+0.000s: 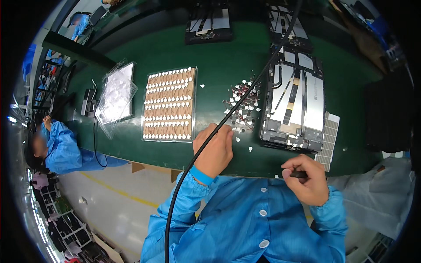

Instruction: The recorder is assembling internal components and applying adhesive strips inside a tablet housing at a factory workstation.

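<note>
My left hand (215, 148) rests on the green bench just left of a loose pile of small round parts (245, 103), some white and some dark. Its fingers are curled together, and anything between them is hidden. Close to the bench's front edge, my right hand (308, 180) is closed around a short, dark, pen-like tool (299, 174). Left of my left hand lies a clear tray (169, 105) holding rows of small white discs with brown wires. Behind my right hand sits a stack of opened tablet-like devices (294, 101) with silvery batteries.
A sheet of pale rectangular labels (328, 144) sticks out beside the device stack. More opened devices (208, 26) lie at the back. Clear plastic trays (116, 98) overlap at left. A black cable (193, 162) crosses the view. Another person in blue (66, 149) is at far left.
</note>
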`<action>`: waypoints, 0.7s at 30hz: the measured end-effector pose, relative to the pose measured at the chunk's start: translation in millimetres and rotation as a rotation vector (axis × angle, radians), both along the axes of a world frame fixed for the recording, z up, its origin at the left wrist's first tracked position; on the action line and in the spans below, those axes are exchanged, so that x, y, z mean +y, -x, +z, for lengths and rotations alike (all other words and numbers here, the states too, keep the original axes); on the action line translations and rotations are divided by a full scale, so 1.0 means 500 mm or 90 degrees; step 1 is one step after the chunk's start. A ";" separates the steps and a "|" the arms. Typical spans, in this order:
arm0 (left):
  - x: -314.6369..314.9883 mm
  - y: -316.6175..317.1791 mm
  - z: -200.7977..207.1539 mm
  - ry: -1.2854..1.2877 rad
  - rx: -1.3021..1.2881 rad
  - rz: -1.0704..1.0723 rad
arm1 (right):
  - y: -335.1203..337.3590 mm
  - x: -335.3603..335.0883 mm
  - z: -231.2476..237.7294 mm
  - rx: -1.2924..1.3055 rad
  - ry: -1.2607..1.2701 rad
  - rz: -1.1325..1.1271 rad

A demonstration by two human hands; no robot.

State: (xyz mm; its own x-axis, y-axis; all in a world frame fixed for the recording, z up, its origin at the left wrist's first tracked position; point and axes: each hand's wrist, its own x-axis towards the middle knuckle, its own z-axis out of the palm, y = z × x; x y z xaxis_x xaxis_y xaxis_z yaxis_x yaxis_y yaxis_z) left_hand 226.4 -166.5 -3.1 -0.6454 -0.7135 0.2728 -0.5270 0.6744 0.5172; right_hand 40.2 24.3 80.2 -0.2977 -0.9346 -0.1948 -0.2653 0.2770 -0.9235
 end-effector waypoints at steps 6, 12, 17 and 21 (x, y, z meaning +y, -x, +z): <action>0.021 -0.010 0.010 -0.036 0.063 0.017 | -0.046 -0.036 -0.029 -0.017 -0.006 0.002; 0.080 -0.032 0.064 -0.043 0.178 -0.065 | -0.109 -0.088 -0.036 -0.144 0.046 -0.121; 0.118 -0.045 0.099 -0.337 0.260 -0.150 | -0.090 -0.060 -0.060 -0.299 0.064 -0.092; 0.102 -0.048 0.109 -0.415 0.207 -0.248 | -0.069 -0.059 -0.019 -0.161 0.029 -0.006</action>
State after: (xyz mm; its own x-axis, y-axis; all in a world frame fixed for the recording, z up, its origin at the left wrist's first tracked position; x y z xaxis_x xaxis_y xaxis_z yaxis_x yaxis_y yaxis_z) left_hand 250.4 -115.6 51.1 -0.8392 -0.5351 0.0965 -0.0744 0.2889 0.9545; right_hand 74.6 -5.1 70.9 -0.2536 -0.9414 -0.2226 -0.0220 0.2357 -0.9716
